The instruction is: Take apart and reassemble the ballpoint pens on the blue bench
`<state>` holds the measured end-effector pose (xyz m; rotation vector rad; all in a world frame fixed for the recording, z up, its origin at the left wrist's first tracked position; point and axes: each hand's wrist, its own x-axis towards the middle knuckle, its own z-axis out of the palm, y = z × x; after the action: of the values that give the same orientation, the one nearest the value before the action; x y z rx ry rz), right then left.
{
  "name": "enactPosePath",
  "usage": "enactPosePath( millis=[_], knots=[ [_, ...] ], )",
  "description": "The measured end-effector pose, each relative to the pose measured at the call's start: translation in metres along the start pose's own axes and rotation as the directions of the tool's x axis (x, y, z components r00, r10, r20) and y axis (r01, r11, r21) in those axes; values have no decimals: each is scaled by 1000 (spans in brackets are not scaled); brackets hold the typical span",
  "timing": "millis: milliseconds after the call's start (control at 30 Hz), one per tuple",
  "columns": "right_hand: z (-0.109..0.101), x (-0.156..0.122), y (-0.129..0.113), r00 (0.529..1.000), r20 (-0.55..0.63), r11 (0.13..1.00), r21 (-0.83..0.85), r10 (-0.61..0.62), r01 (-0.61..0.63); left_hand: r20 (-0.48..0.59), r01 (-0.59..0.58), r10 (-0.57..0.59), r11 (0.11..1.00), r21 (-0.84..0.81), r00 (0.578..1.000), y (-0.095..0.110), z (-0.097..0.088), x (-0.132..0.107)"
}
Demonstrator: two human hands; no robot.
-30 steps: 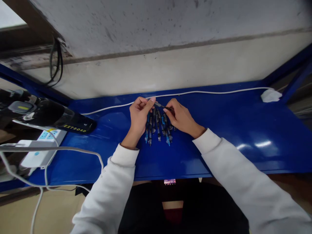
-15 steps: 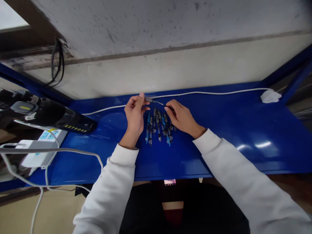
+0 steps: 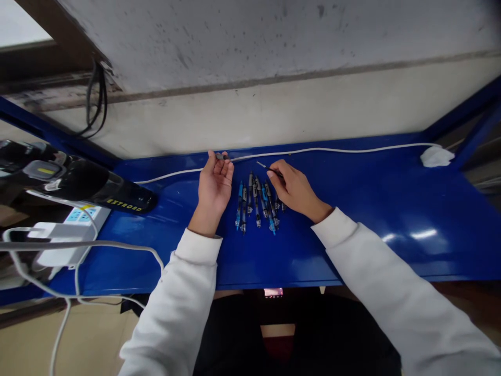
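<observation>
My left hand (image 3: 215,183) is turned palm up above the blue shelf (image 3: 364,209), its thumb and fingers closed on a short grey pen part (image 3: 222,156). Opposite it, my right hand (image 3: 294,189) pinches a thin pen piece (image 3: 262,165) with a pale tip and a dark body, which looks like a refill; my fingers hide its rear end. A gap separates the two pieces. Between and just below my hands lies a loose row of several clear-barrelled pens (image 3: 257,203), with grey or blue grips. Those furthest right are partly covered by my right hand.
A white cable (image 3: 324,149) runs along the back of the shelf to a crumpled white wad (image 3: 436,156). On the left are a black bottle (image 3: 113,188), a white power strip (image 3: 74,230) and looped cords (image 3: 117,243). A wall (image 3: 274,115) rises behind.
My left hand has rolled palm up and moved slightly left with the grey part, widening the gap between the two pieces. My right hand stays almost in place.
</observation>
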<state>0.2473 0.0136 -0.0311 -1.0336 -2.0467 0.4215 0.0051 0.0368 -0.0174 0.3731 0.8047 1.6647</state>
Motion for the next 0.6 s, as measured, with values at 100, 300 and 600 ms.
enactPosePath(
  millis=[100, 300, 600],
  knots=[
    [0, 0, -1, 1000, -1, 1000, 8, -1, 1, 44, 4, -7, 998, 59, 999, -2, 2, -3],
    [0, 0, -2, 1000, 2, 999, 21, -25, 25, 168, 0, -39, 975, 223, 985, -9, 10, -16],
    [1, 0, -2, 999, 28, 1000, 11, -20, 20, 183, -10, -52, 947, 322, 982, -12, 15, -24]
  ],
)
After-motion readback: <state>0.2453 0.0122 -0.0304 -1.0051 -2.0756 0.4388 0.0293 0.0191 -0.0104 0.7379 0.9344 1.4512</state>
